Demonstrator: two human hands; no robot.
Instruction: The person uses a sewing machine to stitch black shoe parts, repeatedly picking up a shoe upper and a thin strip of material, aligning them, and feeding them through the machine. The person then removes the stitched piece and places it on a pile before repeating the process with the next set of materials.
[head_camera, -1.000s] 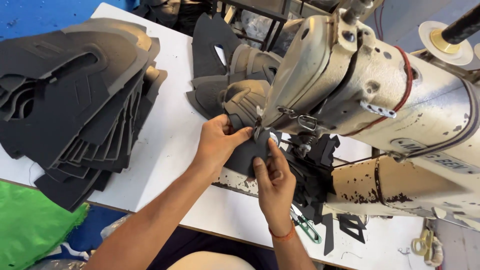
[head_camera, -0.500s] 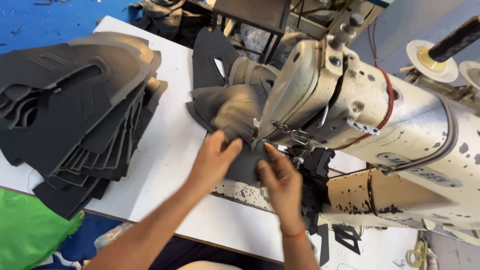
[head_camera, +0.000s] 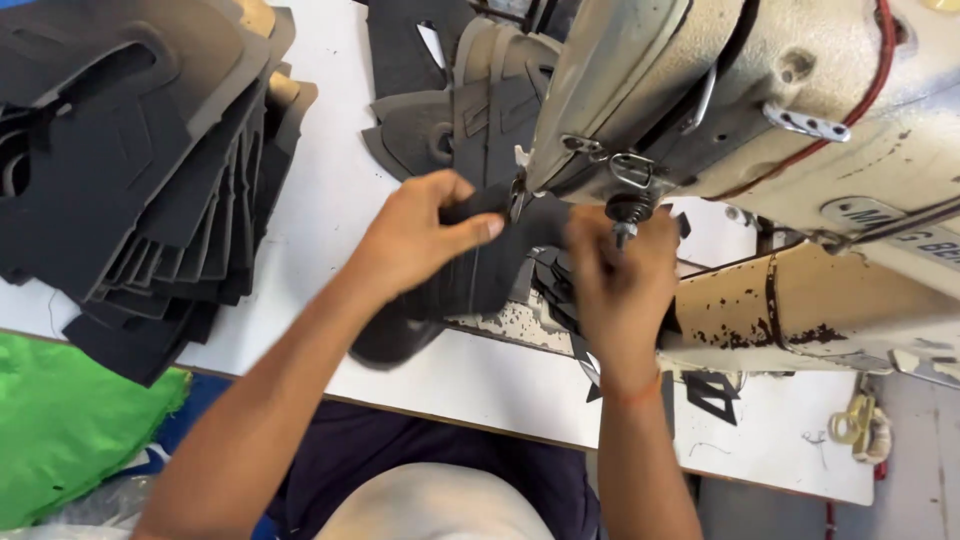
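1. The left hand (head_camera: 420, 235) pinches the upper edge of a dark grey, flat-cut fabric shoe-upper piece (head_camera: 470, 285), thumb on top and fingers curled beneath.
2. That piece lies under the head of the large cream-coloured, worn industrial sewing machine (head_camera: 760, 110), its lower end hanging over the near edge of the white surface (head_camera: 330, 200).
3. The right hand (head_camera: 620, 280) is at the right side of the same piece, just beside the needle area; motion blur makes the grip hard to read, but the fingers seem closed on the fabric.
4. A thin orange band (head_camera: 630, 385) circles the right wrist.
5. At the left of the surface sits a tall fanned stack of dark grey cut pieces (head_camera: 130, 170).
6. Behind the hands, near the machine head, lies a smaller pile of grey stitched uppers (head_camera: 450, 120).
7. Bright green cloth (head_camera: 70, 430) shows below the surface's left edge.
8. Pale yellow-handled scissors (head_camera: 860, 425) rest at the far right of the surface, well apart from both hands.
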